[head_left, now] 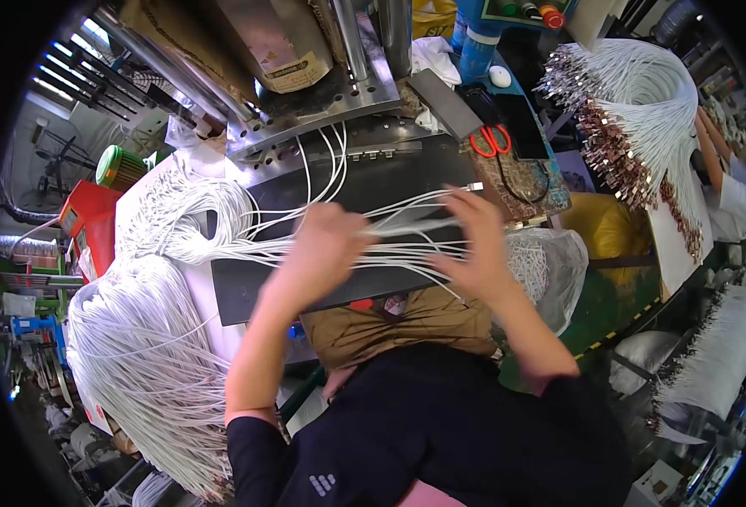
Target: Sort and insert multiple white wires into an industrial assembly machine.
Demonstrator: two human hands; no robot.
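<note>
My left hand is over a bundle of white cables that runs across the dark work surface. Motion smears its fingers, so its grip does not show. To the right, my right hand has its fingers and thumb spread apart around the fanned-out cable ends. One end with a metal plug lies by its fingertips. Between the hands the cables are partly blurred. Several single cables curve up toward the metal machine base behind.
A coiled heap of white cables lies at the left, with a large hanging bundle below it. Red-handled scissors rest at the back right, near a control box with a red button. Another person's arm is at the far right.
</note>
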